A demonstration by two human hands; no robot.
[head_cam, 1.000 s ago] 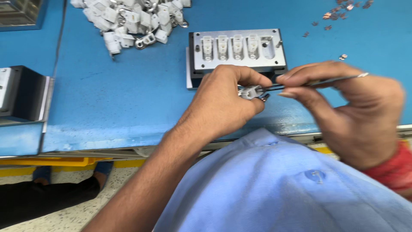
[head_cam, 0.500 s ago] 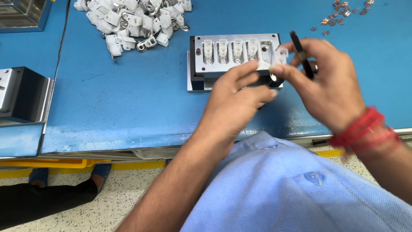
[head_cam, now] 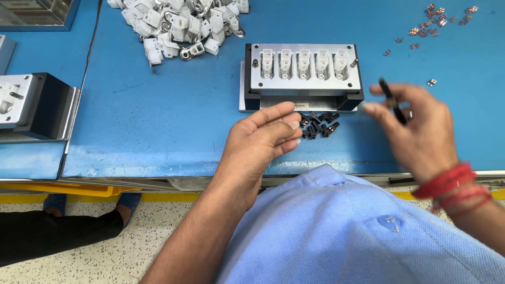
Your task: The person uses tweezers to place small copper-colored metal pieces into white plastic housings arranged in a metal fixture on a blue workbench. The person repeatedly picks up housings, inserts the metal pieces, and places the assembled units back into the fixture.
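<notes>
Your left hand [head_cam: 263, 138] lies on the blue table [head_cam: 158, 115], fingers loosely curled and holding nothing; its fingertips sit just beside a small heap of black parts [head_cam: 318, 125]. That heap lies on the table right in front of the metal fixture [head_cam: 303, 77], which carries five white pieces seated in a row along its top plate. Your right hand [head_cam: 415, 131] hovers to the right of the fixture, a little blurred, with thumb and fingers pinched on a thin dark tool [head_cam: 392, 100] — its tip points up and away from you. A pile of white plastic housings [head_cam: 179, 26] lies at the far left of the table, well apart from both hands, and small copper-coloured contacts [head_cam: 436, 21] are scattered at the far right. A grey and black block [head_cam: 31, 105] stands at the left edge.
</notes>
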